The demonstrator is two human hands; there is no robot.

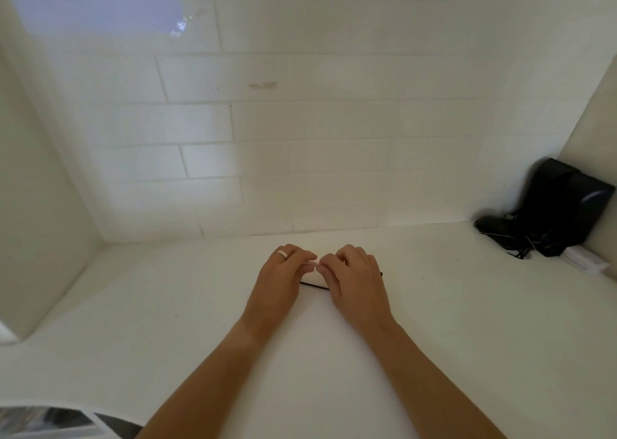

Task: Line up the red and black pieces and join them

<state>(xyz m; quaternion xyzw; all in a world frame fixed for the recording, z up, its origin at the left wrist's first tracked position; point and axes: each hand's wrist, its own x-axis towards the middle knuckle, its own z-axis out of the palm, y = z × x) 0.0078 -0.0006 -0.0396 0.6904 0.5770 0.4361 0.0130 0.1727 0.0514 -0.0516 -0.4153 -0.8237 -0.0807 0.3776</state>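
Hands at the worktop's middle

Both hands (320, 271) meet over a flat item (312, 280) on the worktop (167, 322); a device (547, 218) sits at 3 o'clock (in the corner), wall (300, 121) behind.

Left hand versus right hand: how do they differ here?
The left hand wears a ring; the right hand shows none. The right hand covers most of a flat white, dark-edged thing on the counter; the left hand covers only its left end. Shared: both have curled fingers, and their fingertips meet, pinching a small pale piece.
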